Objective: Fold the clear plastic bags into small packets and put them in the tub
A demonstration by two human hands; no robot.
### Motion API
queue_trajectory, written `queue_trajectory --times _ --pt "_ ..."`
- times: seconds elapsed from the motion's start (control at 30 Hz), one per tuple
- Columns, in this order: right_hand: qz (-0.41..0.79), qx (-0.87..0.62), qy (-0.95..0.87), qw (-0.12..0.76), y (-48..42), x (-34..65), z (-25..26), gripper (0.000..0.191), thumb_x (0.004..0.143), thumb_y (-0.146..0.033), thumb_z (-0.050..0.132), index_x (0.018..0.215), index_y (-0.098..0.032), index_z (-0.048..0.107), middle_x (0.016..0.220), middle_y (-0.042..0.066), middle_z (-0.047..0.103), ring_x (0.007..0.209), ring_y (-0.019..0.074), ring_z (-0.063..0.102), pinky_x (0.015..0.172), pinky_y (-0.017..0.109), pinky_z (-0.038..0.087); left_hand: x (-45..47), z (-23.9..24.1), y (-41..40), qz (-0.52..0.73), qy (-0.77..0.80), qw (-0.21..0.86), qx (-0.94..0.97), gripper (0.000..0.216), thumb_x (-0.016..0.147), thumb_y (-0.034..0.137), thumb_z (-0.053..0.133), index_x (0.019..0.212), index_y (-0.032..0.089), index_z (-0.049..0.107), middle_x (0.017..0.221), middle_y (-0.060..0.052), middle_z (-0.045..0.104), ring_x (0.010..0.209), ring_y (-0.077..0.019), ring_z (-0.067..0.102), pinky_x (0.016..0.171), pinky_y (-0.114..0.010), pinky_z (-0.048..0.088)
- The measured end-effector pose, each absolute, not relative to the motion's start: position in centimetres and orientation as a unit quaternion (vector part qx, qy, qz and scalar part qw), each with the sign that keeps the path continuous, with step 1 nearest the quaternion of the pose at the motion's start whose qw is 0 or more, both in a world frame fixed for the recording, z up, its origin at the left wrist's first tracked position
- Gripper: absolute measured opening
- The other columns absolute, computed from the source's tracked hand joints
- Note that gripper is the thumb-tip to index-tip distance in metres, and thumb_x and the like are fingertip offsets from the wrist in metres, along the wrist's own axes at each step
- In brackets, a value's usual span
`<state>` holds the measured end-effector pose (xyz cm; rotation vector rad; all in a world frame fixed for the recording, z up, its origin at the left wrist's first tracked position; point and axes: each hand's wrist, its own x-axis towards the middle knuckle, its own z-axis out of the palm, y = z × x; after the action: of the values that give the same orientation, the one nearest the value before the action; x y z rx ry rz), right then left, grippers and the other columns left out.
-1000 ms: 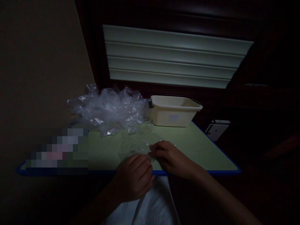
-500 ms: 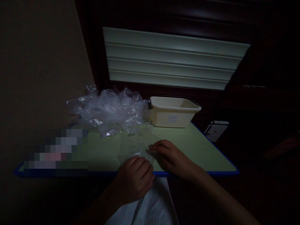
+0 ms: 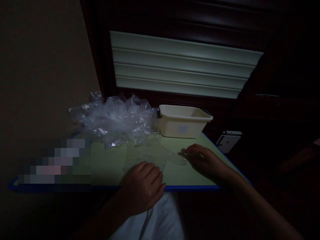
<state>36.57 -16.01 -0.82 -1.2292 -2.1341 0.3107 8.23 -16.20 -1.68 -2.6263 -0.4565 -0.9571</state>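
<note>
A thin clear plastic bag (image 3: 151, 159) lies spread on the pale green tabletop, its outline faint in the dim light. My left hand (image 3: 145, 188) is closed over the bag's near edge at the front of the table, knuckles up; its fingertips are hidden. To the right, my right hand (image 3: 206, 160) has its fingers drawn together at the bag's right corner, which stretches out towards it. Behind the bag sits a heap of crumpled clear plastic bags (image 3: 120, 116). A cream plastic bin (image 3: 178, 128) with dark handles and a small label stands right of the heap.
The green table (image 3: 107, 170) has a blue edge. A blurred-out patch (image 3: 55, 165) covers its left side. Behind stands a dark wooden panel with pale slats (image 3: 185, 63). A white box-like object (image 3: 228, 142) is beyond the right edge. Light cloth (image 3: 157, 218) shows below the table.
My right hand has moved to the right, away from my left hand, and part of the plastic bag now extends that way. My left hand has stayed nearly in place.
</note>
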Motion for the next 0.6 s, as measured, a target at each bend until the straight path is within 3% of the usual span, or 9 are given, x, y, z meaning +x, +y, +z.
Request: queue_trajectory --times 0.27,0.6 --pt "0.159 -0.455 -0.820 0.309 -14.9 36.0 -1.5 0.022 0.091 -0.015 0.053 0.107 -0.019 0.068 0.103 0.008 0.064 0.095 0.0186 0.063 0.085 0.038 0.052 7.7 1.0 -13.4 -0.211 -0.101 0.082 -0.969 0.030 0.097 0.035 0.045 0.097 0.011 0.063 0.095 -0.012 0.066 0.085 -0.0239 0.062 0.076 -0.035 0.051" --pt "0.225 -0.401 -0.840 0.287 -12.5 35.5 0.2 0.014 0.090 -0.026 0.061 0.094 -0.018 0.071 0.099 0.008 0.065 0.092 0.0180 0.064 0.082 0.036 0.052 8.4 1.4 -10.2 -0.171 -0.024 0.032 -0.984 0.027 0.092 0.038 0.054 0.100 0.013 0.063 0.092 -0.012 0.067 0.087 -0.0239 0.062 0.080 -0.033 0.049"
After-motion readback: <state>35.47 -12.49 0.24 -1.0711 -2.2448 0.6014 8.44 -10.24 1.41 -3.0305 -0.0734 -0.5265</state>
